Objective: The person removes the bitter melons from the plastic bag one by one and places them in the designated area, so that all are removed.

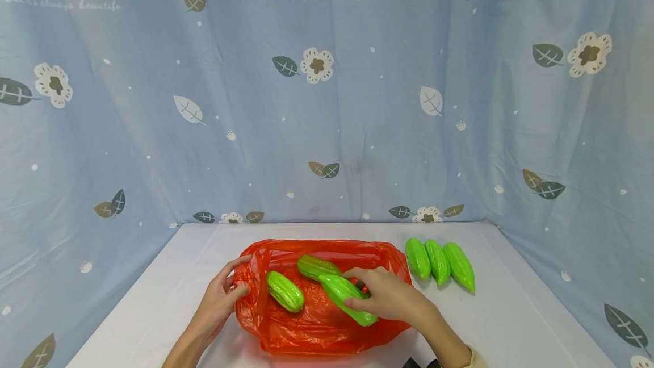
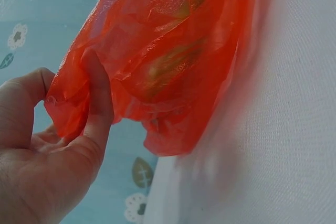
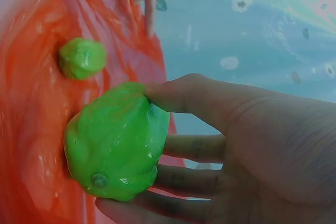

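A red plastic bag (image 1: 317,342) lies with its mouth open on the white table. My left hand (image 1: 219,299) pinches its left edge; in the left wrist view the thumb and fingers (image 2: 98,98) are on either side of the thin film. Over the bag, my right hand (image 1: 390,294) grips a bright green bitter melon (image 1: 347,299) between thumb and fingers, as the right wrist view also shows. Inside the bag are a second bitter melon (image 1: 285,292) at the left and a darker-looking one (image 1: 318,266) towards the back, partly covered by the held melon.
To the right of the bag, three more green bitter melons (image 1: 437,261) lie side by side on the table (image 1: 511,311). A blue patterned curtain (image 1: 357,129) hangs behind and at both sides. A small black object (image 1: 411,363) shows at the bottom edge.
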The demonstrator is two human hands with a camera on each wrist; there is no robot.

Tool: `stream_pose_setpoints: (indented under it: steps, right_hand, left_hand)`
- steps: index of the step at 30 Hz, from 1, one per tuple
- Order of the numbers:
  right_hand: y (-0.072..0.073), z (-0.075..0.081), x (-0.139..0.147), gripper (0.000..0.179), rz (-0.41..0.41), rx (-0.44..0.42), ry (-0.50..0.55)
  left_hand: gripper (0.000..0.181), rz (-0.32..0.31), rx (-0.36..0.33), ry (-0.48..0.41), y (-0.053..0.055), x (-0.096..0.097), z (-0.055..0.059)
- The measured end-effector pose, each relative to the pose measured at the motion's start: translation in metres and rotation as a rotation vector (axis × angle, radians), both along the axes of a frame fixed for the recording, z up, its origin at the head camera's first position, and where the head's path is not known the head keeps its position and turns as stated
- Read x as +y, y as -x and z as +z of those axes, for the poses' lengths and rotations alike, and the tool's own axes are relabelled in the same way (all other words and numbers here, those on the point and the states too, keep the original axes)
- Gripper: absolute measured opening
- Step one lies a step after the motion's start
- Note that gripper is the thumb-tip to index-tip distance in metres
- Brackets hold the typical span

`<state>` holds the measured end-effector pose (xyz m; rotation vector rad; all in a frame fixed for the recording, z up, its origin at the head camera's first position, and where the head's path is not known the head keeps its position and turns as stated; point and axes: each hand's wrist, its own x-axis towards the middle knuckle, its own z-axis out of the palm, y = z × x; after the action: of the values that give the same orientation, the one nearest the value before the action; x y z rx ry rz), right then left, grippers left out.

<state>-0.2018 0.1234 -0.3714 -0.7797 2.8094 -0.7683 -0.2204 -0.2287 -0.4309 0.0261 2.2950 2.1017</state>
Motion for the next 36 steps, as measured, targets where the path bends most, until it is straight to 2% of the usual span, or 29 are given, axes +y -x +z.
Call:
stream_pose_setpoints:
  steps: [10,18,24,28,36]
  right_hand:
    - [-0.002,0.007,0.024,0.052,-0.021,0.025,0.018]
    - [-0.003,0.011,0.045,0.057,-0.071,0.003,0.051]
    - [-0.004,0.015,0.062,0.058,-0.104,0.033,0.035]
    - [-0.005,0.018,0.075,0.057,-0.115,0.036,0.06]
    - [-0.009,0.024,0.096,0.062,-0.204,0.031,0.086]
  left_hand:
    - [0.062,-0.036,0.023,0.002,0.0,-0.001,0.001]
    - [0.061,-0.03,0.011,0.0,0.0,0.0,0.0]
    - [0.062,-0.033,0.01,-0.001,0.0,0.0,-0.002]
    - [0.062,-0.036,0.015,-0.001,0.0,0.0,-0.002]
    - [0.062,-0.03,0.011,0.005,0.0,0.0,-0.001]
